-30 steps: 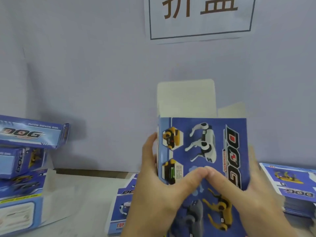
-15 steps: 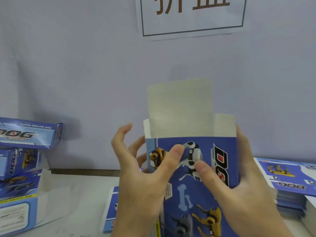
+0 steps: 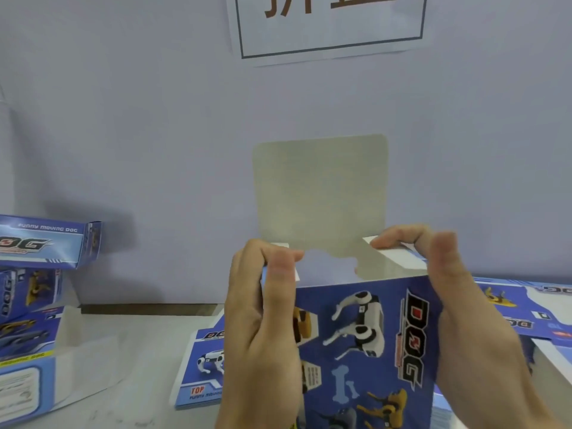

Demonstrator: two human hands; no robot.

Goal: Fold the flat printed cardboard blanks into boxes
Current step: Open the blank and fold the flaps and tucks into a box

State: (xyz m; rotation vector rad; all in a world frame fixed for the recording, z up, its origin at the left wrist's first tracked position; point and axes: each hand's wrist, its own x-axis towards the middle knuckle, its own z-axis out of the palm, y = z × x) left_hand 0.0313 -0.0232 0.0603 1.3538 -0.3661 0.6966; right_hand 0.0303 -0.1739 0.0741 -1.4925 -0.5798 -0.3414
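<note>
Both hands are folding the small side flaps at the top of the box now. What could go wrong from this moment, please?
1. The tall lid flap stands upright while the left hand and right hand press the side flaps inward; released early, they may spring back and block the lid.
2. The box is held in the air, so uneven pressure could skew its walls.

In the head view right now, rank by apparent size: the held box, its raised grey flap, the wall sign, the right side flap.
1. Held box, though nearest the camera.
2. Raised grey flap and wall sign: unsure, since the sign is cut off.
3. Right side flap.
</note>
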